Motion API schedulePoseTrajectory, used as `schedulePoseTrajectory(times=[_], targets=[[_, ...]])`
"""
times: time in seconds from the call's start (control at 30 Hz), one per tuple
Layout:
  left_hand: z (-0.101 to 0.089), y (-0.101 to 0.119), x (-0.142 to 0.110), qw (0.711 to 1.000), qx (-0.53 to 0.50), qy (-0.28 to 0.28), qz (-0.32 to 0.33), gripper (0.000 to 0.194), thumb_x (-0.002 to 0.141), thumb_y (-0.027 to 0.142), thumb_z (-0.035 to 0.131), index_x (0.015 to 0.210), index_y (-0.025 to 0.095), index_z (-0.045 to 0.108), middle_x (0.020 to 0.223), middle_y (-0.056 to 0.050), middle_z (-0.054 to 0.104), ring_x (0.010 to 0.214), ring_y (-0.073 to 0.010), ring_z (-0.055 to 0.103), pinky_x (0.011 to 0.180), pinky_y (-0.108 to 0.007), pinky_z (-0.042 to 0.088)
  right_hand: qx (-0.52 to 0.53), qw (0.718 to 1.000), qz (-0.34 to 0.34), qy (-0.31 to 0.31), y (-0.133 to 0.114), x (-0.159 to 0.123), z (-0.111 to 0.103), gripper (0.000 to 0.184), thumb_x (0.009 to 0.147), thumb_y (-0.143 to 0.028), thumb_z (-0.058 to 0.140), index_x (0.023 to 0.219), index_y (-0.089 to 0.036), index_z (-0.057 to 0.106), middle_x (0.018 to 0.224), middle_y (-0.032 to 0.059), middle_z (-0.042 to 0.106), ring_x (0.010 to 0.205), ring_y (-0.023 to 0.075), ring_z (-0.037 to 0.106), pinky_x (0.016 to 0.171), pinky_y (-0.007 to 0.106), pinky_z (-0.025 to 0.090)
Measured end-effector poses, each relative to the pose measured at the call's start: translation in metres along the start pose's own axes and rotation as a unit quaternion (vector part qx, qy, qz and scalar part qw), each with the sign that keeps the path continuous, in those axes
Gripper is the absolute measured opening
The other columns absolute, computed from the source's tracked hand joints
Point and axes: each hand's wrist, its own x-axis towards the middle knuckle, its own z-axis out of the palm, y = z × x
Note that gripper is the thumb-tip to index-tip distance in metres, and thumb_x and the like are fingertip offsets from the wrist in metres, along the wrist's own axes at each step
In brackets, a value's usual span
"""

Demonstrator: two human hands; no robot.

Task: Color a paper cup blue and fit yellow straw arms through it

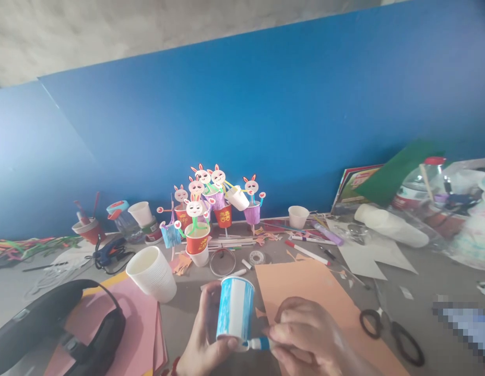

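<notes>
Right hand (310, 334): fingers pinched closed about a blue marker (261, 343), its near end beside the lower edge of the paper cup (237, 308); contact cannot be made out. Left hand (198, 342): thumb and fingers curled round that cup, blue-streaked with one white stripe, left of the right fingertips. Even colour would call for slow turning and light, parallel strokes. Beyond the right fingers, orange paper (283, 282); beyond the left, rabbit-faced cup figures (198, 237).
</notes>
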Motion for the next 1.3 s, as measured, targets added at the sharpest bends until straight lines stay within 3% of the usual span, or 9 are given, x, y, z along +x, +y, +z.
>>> schedulePoseTrajectory(times=[0.17, 0.43, 0.6, 0.83, 0.97, 1.23, 1.3], targets=[[0.002, 0.004, 0.002, 1.000, 0.023, 0.013, 0.007, 0.068, 0.074, 0.052, 0.082, 0.126, 0.029, 0.045, 0.112, -0.008, 0.070, 0.101, -0.0304, 0.070, 0.087, -0.042, 0.053, -0.029, 0.998, 0.042, 0.026, -0.002, 0.001, -0.002, 0.020, 0.088, -0.006, 0.055, 0.094, -0.022, 0.066, 0.061, 0.0001, 0.063, 0.053, 0.0133, 0.050, 0.050, 0.022, 0.040], [0.000, 0.000, 0.000, 1.000, 0.015, 0.019, 0.005, 0.068, 0.073, 0.050, 0.083, 0.127, 0.030, 0.046, 0.115, -0.008, 0.069, 0.102, -0.0304, 0.069, 0.085, -0.040, 0.053, -0.023, 0.998, 0.047, 0.017, 0.000, 0.000, 0.000, 0.019, 0.087, -0.007, 0.054, 0.090, -0.023, 0.065, 0.061, -0.0007, 0.064, 0.053, 0.0131, 0.051, 0.053, 0.022, 0.042], [0.001, 0.002, 0.000, 1.000, -0.008, -0.007, -0.006, 0.069, 0.075, 0.052, 0.082, 0.129, 0.031, 0.045, 0.116, -0.010, 0.069, 0.109, -0.0333, 0.068, 0.087, -0.042, 0.053, -0.012, 1.000, 0.024, 0.012, 0.001, -0.002, 0.002, 0.018, 0.086, -0.007, 0.056, 0.088, -0.023, 0.064, 0.064, -0.0002, 0.066, 0.057, 0.0137, 0.054, 0.058, 0.023, 0.046], [-0.005, -0.006, -0.001, 1.000, 0.015, -0.002, 0.017, 0.070, 0.076, 0.053, 0.080, 0.130, 0.030, 0.043, 0.116, -0.011, 0.069, 0.105, -0.0330, 0.069, 0.087, -0.043, 0.053, -0.022, 0.998, 0.067, 0.007, 0.001, -0.003, 0.001, 0.016, 0.089, -0.011, 0.055, 0.090, -0.022, 0.066, 0.059, -0.0015, 0.063, 0.052, 0.0125, 0.049, 0.051, 0.021, 0.038], [-0.009, -0.012, -0.001, 0.999, 0.025, 0.010, 0.025, 0.071, 0.076, 0.052, 0.079, 0.131, 0.029, 0.041, 0.114, -0.010, 0.068, 0.099, -0.0326, 0.070, 0.084, -0.044, 0.053, -0.018, 0.998, 0.063, 0.007, -0.001, -0.001, 0.001, 0.017, 0.089, -0.010, 0.054, 0.084, -0.023, 0.064, 0.058, -0.0020, 0.063, 0.051, 0.0122, 0.050, 0.052, 0.021, 0.040], [-0.006, -0.012, -0.005, 0.998, -0.005, 0.057, -0.001, 0.076, 0.070, 0.053, 0.084, 0.131, 0.031, 0.044, 0.121, -0.010, 0.065, 0.113, -0.0352, 0.064, 0.085, -0.041, 0.053, -0.009, 0.999, 0.039, -0.025, 0.000, -0.005, 0.000, 0.017, 0.093, -0.013, 0.053, 0.093, -0.024, 0.066, 0.063, 0.0013, 0.066, 0.058, 0.0155, 0.058, 0.059, 0.026, 0.049], [-0.007, -0.013, -0.005, 0.999, -0.009, 0.043, 0.013, 0.074, 0.071, 0.051, 0.084, 0.131, 0.030, 0.046, 0.122, -0.011, 0.064, 0.110, -0.0341, 0.066, 0.085, -0.041, 0.054, -0.010, 0.999, 0.036, -0.009, 0.000, -0.006, 0.001, 0.017, 0.092, -0.012, 0.053, 0.094, -0.024, 0.066, 0.065, 0.0020, 0.067, 0.059, 0.0155, 0.059, 0.058, 0.025, 0.048]])
